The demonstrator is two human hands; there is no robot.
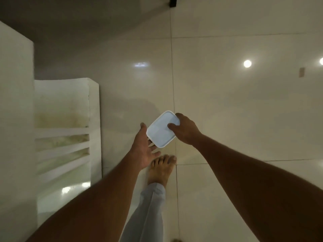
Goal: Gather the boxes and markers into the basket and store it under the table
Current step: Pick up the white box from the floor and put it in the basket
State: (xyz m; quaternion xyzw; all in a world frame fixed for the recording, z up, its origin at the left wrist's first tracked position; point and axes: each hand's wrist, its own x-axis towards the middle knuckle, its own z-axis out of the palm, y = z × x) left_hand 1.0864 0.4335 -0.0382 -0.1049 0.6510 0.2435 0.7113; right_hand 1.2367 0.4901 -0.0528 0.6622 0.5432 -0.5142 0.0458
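Note:
A white plastic box with rounded corners and a lid [160, 131] is held in the air over the tiled floor, in the middle of the head view. My right hand [186, 131] grips it from the right, thumb on the lid. My left hand [144, 149] is spread open at the box's left lower edge, fingertips under it. No basket and no markers are in view.
A white shelf unit with slatted sides [68, 137] stands at the left, beside a white panel [15, 119]. A bare foot [161, 170] and a light trouser leg are below the hands. A dark furniture leg [173, 2] stands at the top. Glossy floor tiles spread to the right.

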